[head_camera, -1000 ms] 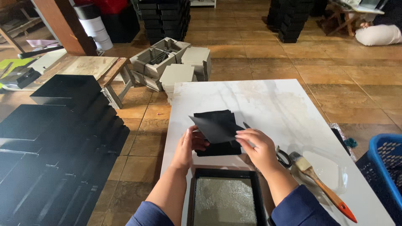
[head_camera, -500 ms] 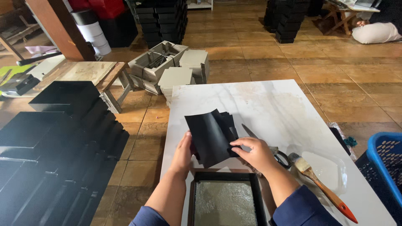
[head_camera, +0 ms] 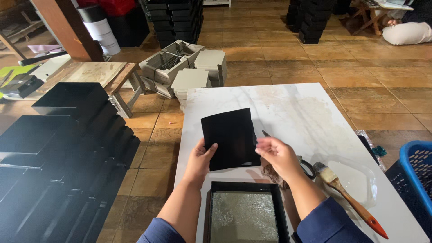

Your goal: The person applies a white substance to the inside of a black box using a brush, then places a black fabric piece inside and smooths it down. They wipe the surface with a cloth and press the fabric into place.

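A black rectangular sheet is held upright over the white marble-patterned table. My left hand pinches its lower left edge. At the sheet's right edge, my right hand has its fingers on the sheet. Below the hands lies a black-framed tray with a grey, wet-looking surface inside. A paintbrush with an orange handle rests across a clear dish to the right.
Rows of black boxes cover the floor at left. Grey boxes and lids are piled beyond the table. A blue basket stands at right. Black stacks and a seated person are at the back.
The black sheet has been raised from a tilted, low position to stand nearly upright, facing me. Both hands shifted to its side edges.
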